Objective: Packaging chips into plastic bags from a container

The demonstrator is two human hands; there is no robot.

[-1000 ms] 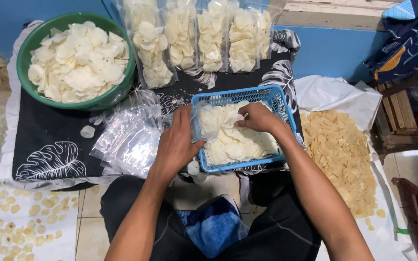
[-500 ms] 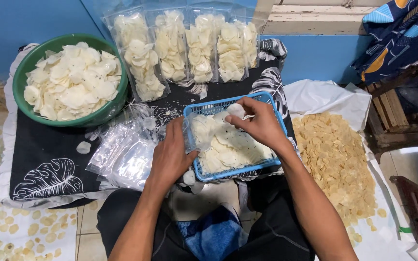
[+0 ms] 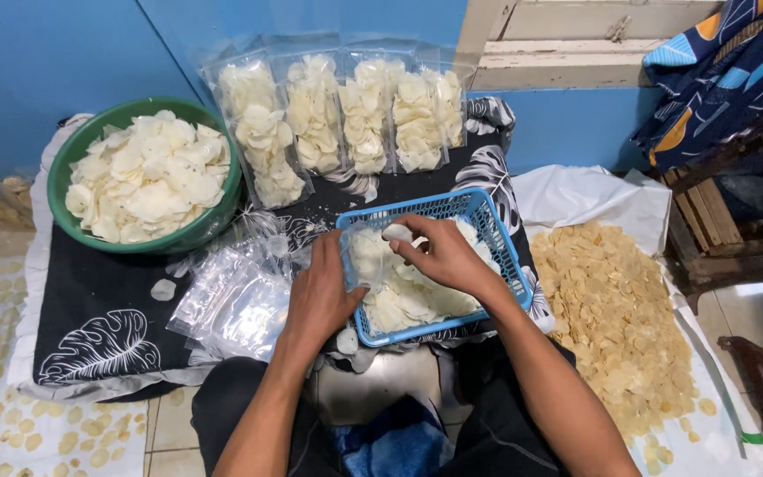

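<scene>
Black cloth (image 3: pixel 108 300): it is lying on the floor, with white leaf shapes on it, and it is carrying most of the things.
Yellow chips (image 3: pixel 615 318): a big heap is lying on a white sheet (image 3: pixel 593 199) at 3 o'clock from the basket.
Green bowl (image 3: pixel 77 152): it is sitting at 10 o'clock from the basket, and it is holding lots of pale white chips.
Filled bags (image 3: pixel 337 119): five clear bags of white chips are leaning on the blue wall at 12 o'clock.
Blue basket (image 3: pixel 487 212): it is sitting in the middle, just in front of the person, and it is holding white chips.
Empty bags (image 3: pixel 231 305): a pile of clear bags is lying at 9 o'clock from the basket, just beside the left hand.
Left hand (image 3: pixel 324 291): it is resting at the basket's left edge, and its grip is closing on a clear bag (image 3: pixel 364 265) that is standing in the basket.
Right hand (image 3: pixel 443 256): it is reaching over the basket, and its grip is pinching a white chip (image 3: pixel 396 232) at the top of the clear bag.
</scene>
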